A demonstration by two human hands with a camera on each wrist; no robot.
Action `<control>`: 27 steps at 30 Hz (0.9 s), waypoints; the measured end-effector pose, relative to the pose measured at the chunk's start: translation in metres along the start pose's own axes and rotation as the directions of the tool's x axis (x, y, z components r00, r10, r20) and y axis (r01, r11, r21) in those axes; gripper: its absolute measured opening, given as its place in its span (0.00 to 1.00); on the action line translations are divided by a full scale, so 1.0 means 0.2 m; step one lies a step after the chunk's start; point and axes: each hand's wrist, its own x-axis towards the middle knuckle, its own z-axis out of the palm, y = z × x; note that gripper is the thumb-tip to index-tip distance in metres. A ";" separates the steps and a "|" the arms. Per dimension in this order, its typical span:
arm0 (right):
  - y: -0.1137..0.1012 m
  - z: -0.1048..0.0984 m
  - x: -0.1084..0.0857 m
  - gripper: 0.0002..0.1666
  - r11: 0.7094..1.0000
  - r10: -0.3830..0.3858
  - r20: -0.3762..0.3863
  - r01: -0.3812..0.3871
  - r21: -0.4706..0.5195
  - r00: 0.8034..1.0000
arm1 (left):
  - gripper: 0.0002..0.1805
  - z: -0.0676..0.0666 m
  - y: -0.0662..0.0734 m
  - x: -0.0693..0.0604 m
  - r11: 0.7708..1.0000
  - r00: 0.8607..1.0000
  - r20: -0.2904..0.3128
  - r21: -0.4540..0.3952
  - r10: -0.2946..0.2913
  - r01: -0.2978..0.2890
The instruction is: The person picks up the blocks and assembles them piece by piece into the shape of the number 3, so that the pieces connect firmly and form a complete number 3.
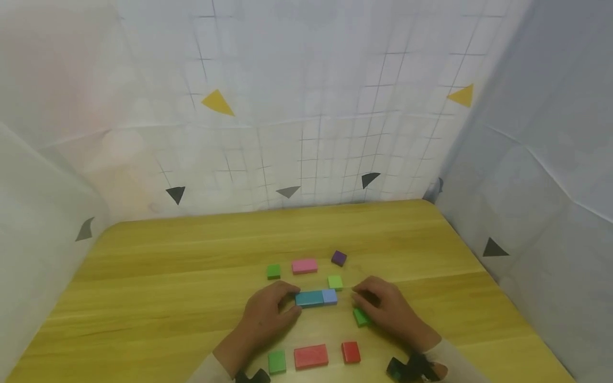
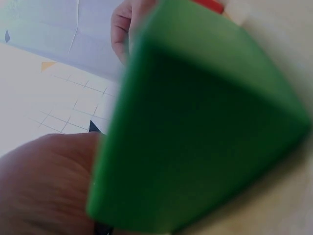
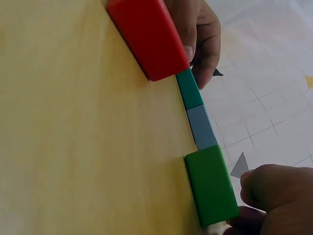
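Note:
A teal rectangular block (image 1: pixel 309 299) lies end to end with a light blue block (image 1: pixel 329 297) mid-table. My left hand (image 1: pixel 268 314) pinches the teal block's left end between thumb and index finger. To the right of the pair is my right hand (image 1: pixel 390 308), fingers loosely bent, with nothing between thumb and index. Partly covered by that hand lies a green block (image 1: pixel 361 317). Just behind the light blue block sits a light green block (image 1: pixel 335 282). A green block (image 2: pixel 195 132) fills much of the left wrist view.
Farther back are a green block (image 1: pixel 273 272), a pink block (image 1: pixel 304 266) and a dark purple block (image 1: pixel 339 258). Nearer me lie another green block (image 1: pixel 276 362), a long red block (image 1: pixel 311 357) and a smaller red block (image 1: pixel 351 352). Patterned cloth (image 1: pixel 306 106) hangs around the wooden table (image 1: pixel 167 266).

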 end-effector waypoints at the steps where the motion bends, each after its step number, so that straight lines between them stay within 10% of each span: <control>1: 0.00 0.00 -0.01 0.08 1.000 0.002 0.000 -0.002 -0.001 1.000 | 0.19 0.00 0.00 0.00 1.000 1.000 -0.002 0.002 0.001 -0.001; 27: 0.02 -0.10 -0.08 0.21 0.996 -0.090 0.179 0.085 0.037 0.980 | 0.19 0.00 0.01 -0.01 1.000 1.000 -0.024 -0.011 0.010 -0.010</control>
